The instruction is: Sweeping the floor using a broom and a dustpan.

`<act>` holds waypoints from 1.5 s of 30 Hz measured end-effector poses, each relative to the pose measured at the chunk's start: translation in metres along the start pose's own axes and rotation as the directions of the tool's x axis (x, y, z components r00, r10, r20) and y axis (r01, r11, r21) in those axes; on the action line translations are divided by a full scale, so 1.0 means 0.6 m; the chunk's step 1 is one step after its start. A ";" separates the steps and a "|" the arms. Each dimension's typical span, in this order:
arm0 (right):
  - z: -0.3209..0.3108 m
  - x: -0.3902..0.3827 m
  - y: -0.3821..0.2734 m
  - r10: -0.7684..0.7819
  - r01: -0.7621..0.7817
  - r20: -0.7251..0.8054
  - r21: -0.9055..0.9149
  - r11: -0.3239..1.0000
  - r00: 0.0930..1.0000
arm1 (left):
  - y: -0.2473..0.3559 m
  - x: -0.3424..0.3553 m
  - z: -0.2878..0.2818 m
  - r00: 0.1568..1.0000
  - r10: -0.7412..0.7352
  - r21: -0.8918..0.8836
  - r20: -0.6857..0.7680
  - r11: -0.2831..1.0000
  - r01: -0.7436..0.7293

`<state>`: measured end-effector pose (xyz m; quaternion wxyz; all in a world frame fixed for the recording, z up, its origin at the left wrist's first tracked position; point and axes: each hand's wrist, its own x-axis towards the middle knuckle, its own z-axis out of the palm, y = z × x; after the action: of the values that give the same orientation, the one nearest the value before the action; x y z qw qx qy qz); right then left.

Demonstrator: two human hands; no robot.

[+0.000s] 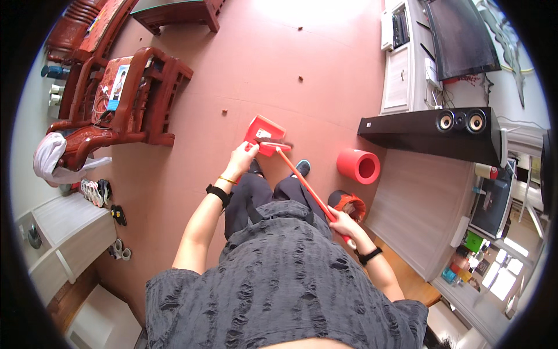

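Observation:
My left hand is closed on the near edge of a red dustpan, which is held out in front of my feet. In my right hand is the upper part of a broom's red handle, beside my right hip. The handle slants forward and left to the broom head, whose dark bristles lie across the dustpan's near part. What the dustpan holds, if anything, I cannot make out. Small brown bits lie on the floor beyond it, one just left of the dustpan and another farther ahead.
A red hollow cylinder and a bin with an orange liner stand to my right. Beyond them is a black tower speaker near a white cabinet. Carved wooden chairs line the left, with shoes near a white cabinet.

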<state>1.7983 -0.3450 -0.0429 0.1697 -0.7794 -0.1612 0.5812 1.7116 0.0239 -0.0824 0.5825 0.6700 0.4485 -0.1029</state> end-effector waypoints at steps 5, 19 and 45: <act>-0.009 -0.089 -0.051 0.109 -0.137 0.122 0.257 0.957 0.987 | -0.046 -0.023 -0.057 0.990 0.123 0.028 -0.070 0.992 -0.121; -0.062 0.141 -0.325 -0.109 0.094 0.067 0.195 0.976 0.992 | -0.202 -0.181 -0.198 0.954 -0.073 -0.415 -0.291 0.908 -0.057; 0.019 0.242 -0.329 -0.036 0.225 0.315 -0.591 0.775 0.949 | -0.286 -0.114 -0.298 0.954 -0.159 -0.435 -0.254 0.900 0.035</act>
<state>1.8163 -0.1033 -0.0802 -0.0801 -0.6861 -0.4200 0.5886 1.4794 0.1333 -0.1017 0.6383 0.5112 0.5719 0.0650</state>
